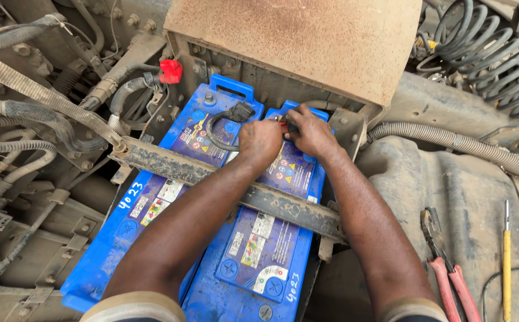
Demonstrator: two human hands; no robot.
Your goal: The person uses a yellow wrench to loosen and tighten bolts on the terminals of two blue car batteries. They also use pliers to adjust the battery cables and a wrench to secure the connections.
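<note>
Two blue batteries lie side by side in a dusty engine bay, the left battery point(152, 203) and the right battery point(265, 250). A rusty metal hold-down bar point(176, 167) crosses over both. My left hand point(259, 141) and my right hand point(310, 132) meet at the far end of the right battery, fingers closed around a small red-tipped terminal part point(281, 124) that is mostly hidden. A black cable point(218, 128) with a clamp loops on the left battery just left of my left hand.
A rusty box lid point(307, 42) overhangs the batteries' far end. A red terminal cap point(171, 71) hangs at the upper left among hoses. Red-handled pliers point(447, 268) and a yellow-handled screwdriver point(506, 262) lie on the dusty surface at right. Coiled black hoses point(498, 53) sit at upper right.
</note>
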